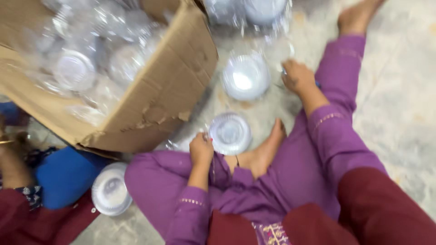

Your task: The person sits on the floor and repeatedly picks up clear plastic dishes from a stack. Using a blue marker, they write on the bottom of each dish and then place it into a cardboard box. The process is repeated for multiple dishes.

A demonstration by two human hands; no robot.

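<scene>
I sit on the floor in purple clothes with a maroon cloth over my lap. My left hand (201, 147) pinches the rim of a round clear plastic container (230, 133) just above my bare foot (265, 152). My right hand (297, 77) is stretched forward with curled fingers, right beside a stack of clear plastic bowls (245, 75) on the floor. Blur hides whether that hand holds anything.
A tilted cardboard box (168, 86) full of clear plastic containers fills the upper left. More clear containers (254, 11) lie at the top. Another stack (110, 188) sits by my left knee. A second person in blue (63, 174) sits at the left. The floor is pale stone.
</scene>
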